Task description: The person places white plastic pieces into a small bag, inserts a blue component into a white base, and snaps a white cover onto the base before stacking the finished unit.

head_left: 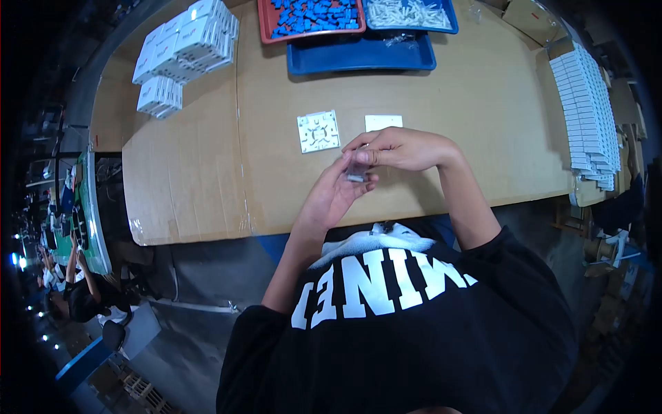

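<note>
Close together above the cardboard-covered table (193, 165), my left hand (332, 195) and my right hand (408, 148) meet at a small clear plastic bag (357, 168). Something small and whitish shows at its lower end, too small to name. The fingers of my left hand are curled around the bag from below. From above, my right hand pinches its upper part, with some fingertips hidden. Just beyond my hands lies a square white plastic plate (318, 131) with a moulded pattern. A second white plate (383, 122) lies to its right, partly covered by my right hand.
At the back stand a red tray (314, 34) of blue parts, a blue tray (452, 29) of white parts and a blue tray (362, 63) in front. White boxes (183, 45) are stacked left, white pieces (586, 114) right. Another person (89, 293) works far left.
</note>
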`<state>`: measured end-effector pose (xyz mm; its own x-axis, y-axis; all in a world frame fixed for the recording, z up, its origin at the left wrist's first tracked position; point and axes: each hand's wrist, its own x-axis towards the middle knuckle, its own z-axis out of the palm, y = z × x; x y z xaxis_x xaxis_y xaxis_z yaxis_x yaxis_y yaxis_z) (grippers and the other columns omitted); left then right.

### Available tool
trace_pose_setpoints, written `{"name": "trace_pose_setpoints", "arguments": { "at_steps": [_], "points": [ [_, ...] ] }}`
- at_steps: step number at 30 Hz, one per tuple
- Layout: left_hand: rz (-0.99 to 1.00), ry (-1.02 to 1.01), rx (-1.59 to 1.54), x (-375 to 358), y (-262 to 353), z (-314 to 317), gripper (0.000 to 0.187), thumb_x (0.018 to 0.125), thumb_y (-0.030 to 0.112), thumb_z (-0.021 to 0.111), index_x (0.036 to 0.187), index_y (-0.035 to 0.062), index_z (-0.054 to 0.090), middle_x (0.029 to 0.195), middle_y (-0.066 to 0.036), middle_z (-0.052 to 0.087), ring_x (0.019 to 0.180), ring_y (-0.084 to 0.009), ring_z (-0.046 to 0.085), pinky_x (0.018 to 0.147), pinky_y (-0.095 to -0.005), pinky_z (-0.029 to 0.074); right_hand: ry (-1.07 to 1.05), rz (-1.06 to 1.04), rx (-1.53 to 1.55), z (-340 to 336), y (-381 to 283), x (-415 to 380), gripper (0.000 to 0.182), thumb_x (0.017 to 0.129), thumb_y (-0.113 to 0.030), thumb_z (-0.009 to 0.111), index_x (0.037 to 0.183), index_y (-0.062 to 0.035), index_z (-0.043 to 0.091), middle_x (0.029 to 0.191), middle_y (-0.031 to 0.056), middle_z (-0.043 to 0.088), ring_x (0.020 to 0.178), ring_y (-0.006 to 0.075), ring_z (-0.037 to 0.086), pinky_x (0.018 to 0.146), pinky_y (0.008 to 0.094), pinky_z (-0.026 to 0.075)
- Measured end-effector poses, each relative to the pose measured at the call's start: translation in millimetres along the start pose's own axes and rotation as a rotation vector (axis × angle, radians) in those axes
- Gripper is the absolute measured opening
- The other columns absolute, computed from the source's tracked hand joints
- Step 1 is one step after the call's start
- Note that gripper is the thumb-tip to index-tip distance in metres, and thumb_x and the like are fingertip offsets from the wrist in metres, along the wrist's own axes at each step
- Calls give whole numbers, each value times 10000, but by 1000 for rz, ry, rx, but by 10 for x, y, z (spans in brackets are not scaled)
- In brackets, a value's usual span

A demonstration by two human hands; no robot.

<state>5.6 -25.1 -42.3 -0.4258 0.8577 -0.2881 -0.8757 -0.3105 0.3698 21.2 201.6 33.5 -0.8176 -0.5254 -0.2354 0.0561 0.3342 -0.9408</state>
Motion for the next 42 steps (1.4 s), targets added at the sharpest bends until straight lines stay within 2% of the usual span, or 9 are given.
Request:
{"name": "trace_pose_setpoints", "arguments": {
  "at_steps": [8, 12, 18, 19, 21, 25, 32, 38, 42],
  "points": [
    [-27, 73, 202, 52, -18, 31, 360, 1124, 287, 414, 1352, 39, 540, 1162, -95, 665, 1016, -222, 662, 957, -384, 546, -78, 10, 0, 53, 38, -34, 424, 1099, -332, 530, 1191, 46, 699, 1166, 106, 709, 997, 184, 657, 930, 322, 511],
    [-54, 33, 16, 79, -26, 25, 487, 1123, 384, 410, 1432, 22, 513, 1191, -111, 673, 973, -201, 661, 907, -352, 548, 20, 89, 203, -126, 61, -100, 391, 1092, -316, 546, 1192, 22, 716, 1175, 86, 717, 1002, 163, 653, 941, 319, 512],
    [-50, -109, -278, 206, -124, -451, 535, 1122, 395, 392, 1523, 44, 435, 1196, -92, 664, 984, -240, 647, 950, -420, 526, 841, -37, -153, -1136, 566, 53, 260, 1048, -158, 594, 1241, -17, 695, 1114, 73, 758, 1059, 159, 670, 965, 310, 517],
    [-50, -156, -329, 205, -147, -536, 528, 1124, 388, 376, 1536, 59, 418, 1195, -95, 659, 1003, -261, 638, 970, -450, 511, 845, -50, -151, -1302, 657, 104, 260, 1048, -158, 594, 1241, -17, 695, 1114, 73, 758, 1059, 159, 670, 965, 310, 517],
    [-61, -134, -293, 176, -172, -553, 518, 1124, 390, 381, 1521, 62, 433, 1198, -96, 656, 1014, -267, 636, 974, -458, 508, 1159, -70, -361, -1609, 808, 222, 251, 999, -97, 607, 1218, -36, 712, 1092, 137, 764, 1023, 253, 726, 916, 360, 554],
    [-108, -191, -254, 200, -205, -671, 490, 1121, 406, 396, 1459, 65, 489, 1193, -100, 654, 1037, -279, 632, 985, -472, 500, 1297, -133, -574, -2087, 948, 415, 296, 937, -54, 605, 1215, -56, 708, 1092, 184, 745, 1013, 341, 722, 894, 412, 564],
    [-129, -117, -182, 222, -152, -578, 494, 1113, 420, 420, 1421, 45, 507, 1120, -95, 643, 994, -246, 625, 981, -443, 513, 1268, 4, -1033, -2374, 1048, 658, 321, 883, -65, 625, 1171, -141, 743, 972, 163, 697, 967, 385, 668, 875, 490, 536],
    [-134, -248, -279, 232, -164, -639, 509, 1112, 427, 418, 1422, 35, 513, 1044, -82, 634, 929, -223, 601, 981, -442, 502, 1177, 60, -1077, -2436, 1126, 719, 240, 878, -93, 642, 1085, -116, 760, 964, 148, 717, 951, 368, 677, 877, 489, 517],
    [-139, -90, -221, 207, -143, -562, 497, 1119, 422, 380, 1409, 50, 538, 1053, -92, 641, 918, -245, 606, 971, -459, 483, 1209, 110, -1082, -2415, 1093, 706, 177, 879, -106, 681, 1039, -98, 756, 979, 150, 734, 956, 329, 701, 875, 456, 527]
  ]
}}
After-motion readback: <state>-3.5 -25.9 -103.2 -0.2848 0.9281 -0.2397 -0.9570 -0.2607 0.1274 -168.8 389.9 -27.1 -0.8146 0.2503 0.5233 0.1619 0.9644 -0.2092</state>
